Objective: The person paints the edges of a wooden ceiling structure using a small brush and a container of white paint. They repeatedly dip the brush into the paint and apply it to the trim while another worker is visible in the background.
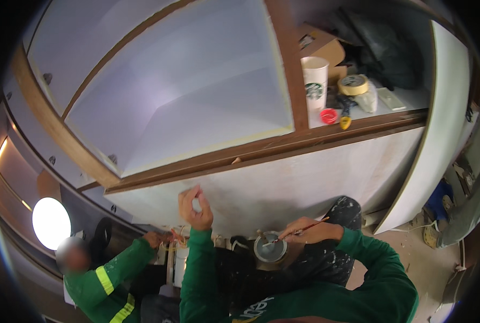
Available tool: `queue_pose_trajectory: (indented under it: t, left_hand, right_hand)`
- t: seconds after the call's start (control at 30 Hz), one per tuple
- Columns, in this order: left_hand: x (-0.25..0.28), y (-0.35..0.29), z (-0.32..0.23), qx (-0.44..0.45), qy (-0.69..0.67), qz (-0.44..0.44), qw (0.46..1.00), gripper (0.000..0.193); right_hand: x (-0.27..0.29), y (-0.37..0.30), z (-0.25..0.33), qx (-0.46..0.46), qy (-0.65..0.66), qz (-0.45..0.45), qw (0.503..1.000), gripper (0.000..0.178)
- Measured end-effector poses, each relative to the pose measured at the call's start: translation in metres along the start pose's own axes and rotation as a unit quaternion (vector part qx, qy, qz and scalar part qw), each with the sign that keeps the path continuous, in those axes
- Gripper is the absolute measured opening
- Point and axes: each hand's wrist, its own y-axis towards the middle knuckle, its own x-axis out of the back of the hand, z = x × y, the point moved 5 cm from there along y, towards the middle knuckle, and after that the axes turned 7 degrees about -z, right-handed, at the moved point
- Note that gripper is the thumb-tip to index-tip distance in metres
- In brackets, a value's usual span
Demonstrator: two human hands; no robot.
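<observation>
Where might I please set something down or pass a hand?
The pale compartment looks bare, bordered by the brown upright rightward and brown ledge below. A gap separates the left hand and right hand. The shelf beyond the upright is crowded with a white cup, tape roll and cardboard box.

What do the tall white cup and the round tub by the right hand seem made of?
White cup: probably paper, smooth and low-gloss, given its tapered disposable-cup shape. Round tub: perhaps plastic, given its pale, dull rim; metal remains possible.
</observation>
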Motion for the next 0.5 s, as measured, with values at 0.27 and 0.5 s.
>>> queue_pose_trajectory:
  t: [0.27,0.5]
  left_hand:
    - [-0.005,0.005,0.037,-0.01,-0.022,-0.063,0.998,0.029]
    - [0.074,-0.025,0.106,0.006,0.119,-0.083,0.989,0.022]
  right_hand:
    - [-0.037,0.026,-0.075,-0.207,-0.079,0.091,0.971,0.02]
    - [-0.069,0.056,-0.136,-0.102,-0.088,0.177,0.975,0.013]
